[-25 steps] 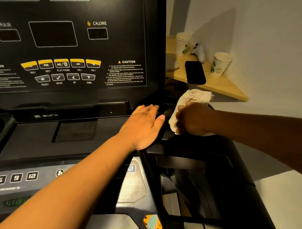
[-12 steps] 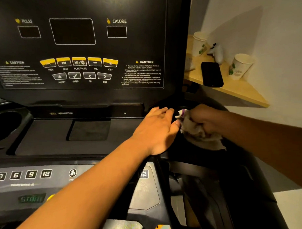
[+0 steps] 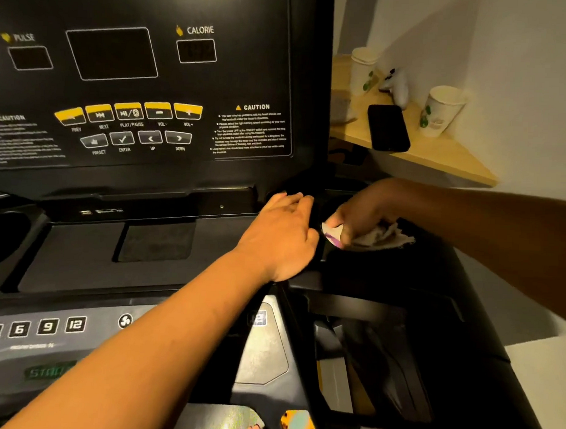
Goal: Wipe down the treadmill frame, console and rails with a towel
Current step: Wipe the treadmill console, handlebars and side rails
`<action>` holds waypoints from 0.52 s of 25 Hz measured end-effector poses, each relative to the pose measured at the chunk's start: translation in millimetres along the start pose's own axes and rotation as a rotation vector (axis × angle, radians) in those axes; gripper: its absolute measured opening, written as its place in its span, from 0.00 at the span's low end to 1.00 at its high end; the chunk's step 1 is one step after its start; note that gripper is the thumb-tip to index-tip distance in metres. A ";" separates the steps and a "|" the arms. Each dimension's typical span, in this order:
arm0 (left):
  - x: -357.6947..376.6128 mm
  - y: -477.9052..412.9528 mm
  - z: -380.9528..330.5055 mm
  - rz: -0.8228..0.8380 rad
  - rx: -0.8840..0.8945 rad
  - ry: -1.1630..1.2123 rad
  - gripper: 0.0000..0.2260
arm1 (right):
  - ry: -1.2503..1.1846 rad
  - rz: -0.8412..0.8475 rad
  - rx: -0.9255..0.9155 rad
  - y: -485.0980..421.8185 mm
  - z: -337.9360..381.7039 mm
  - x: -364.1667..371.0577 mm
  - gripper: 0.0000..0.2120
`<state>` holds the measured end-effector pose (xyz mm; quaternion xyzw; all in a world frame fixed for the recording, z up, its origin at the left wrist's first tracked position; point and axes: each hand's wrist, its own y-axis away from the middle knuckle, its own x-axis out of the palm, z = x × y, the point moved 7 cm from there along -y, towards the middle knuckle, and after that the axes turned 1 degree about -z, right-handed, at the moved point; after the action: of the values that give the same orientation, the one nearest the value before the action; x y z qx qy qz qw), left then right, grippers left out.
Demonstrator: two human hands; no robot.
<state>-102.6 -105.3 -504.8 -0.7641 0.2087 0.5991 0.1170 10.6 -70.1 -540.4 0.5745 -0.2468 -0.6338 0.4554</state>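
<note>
Black plastic fills most of the frame: the treadmill console (image 3: pixel 145 90) stands in the upper left, smooth and flat, with yellow buttons (image 3: pixel 128 111) and white words on it.

A second ago the towel (image 3: pixel 375 236) stuck up, puffy and white, above the right hand. Now it is squashed low in the middle right of the frame, pressed down on the dark rounded frame (image 3: pixel 401 276) beside the console. The right hand (image 3: pixel 361 217) has moved down and in, toward the left hand, and its fingers are curled tight around the towel. I think this means the rubbing of this corner is going on right now, and the big screen and the rails may still need wiping.

The left hand (image 3: pixel 281 236) has stayed in the same spot. It lies flat and open on the edge of the console tray (image 3: pixel 81 255), holding nothing. It looks like it is there to keep the person steady.

The towel looks soft, wrinkly and thin, with a bit of purple at its left corner. The tray looks dull and a little rough, with a round cup hole (image 3: pixel 2 233) at the far left.

In the upper right a pale wooden shelf (image 3: pixel 444 155) holds two paper cups (image 3: pixel 439 110), a shiny black phone (image 3: pixel 388 128) and a small white thing I cannot make out.
</note>
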 end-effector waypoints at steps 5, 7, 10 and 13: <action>0.1 0.3 1.8 -0.010 0.001 0.002 0.30 | 0.455 -0.156 -0.022 -24.5 4.7 4.9 0.06; 0.0 -0.6 0.8 -0.020 0.008 0.011 0.33 | 0.438 -0.492 -0.170 -14.5 8.4 -0.6 0.07; -0.8 -0.3 -0.2 -0.046 0.010 0.019 0.32 | 0.764 -0.675 -0.277 5.5 9.1 -1.8 0.12; 0.3 -0.5 0.3 -0.037 0.011 0.016 0.28 | 0.954 -0.602 -0.072 13.5 -3.7 3.2 0.21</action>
<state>-102.6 -104.8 -505.1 -0.7721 0.1989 0.5894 0.1303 18.3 -78.4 -531.6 0.8265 0.1831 -0.4138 0.3348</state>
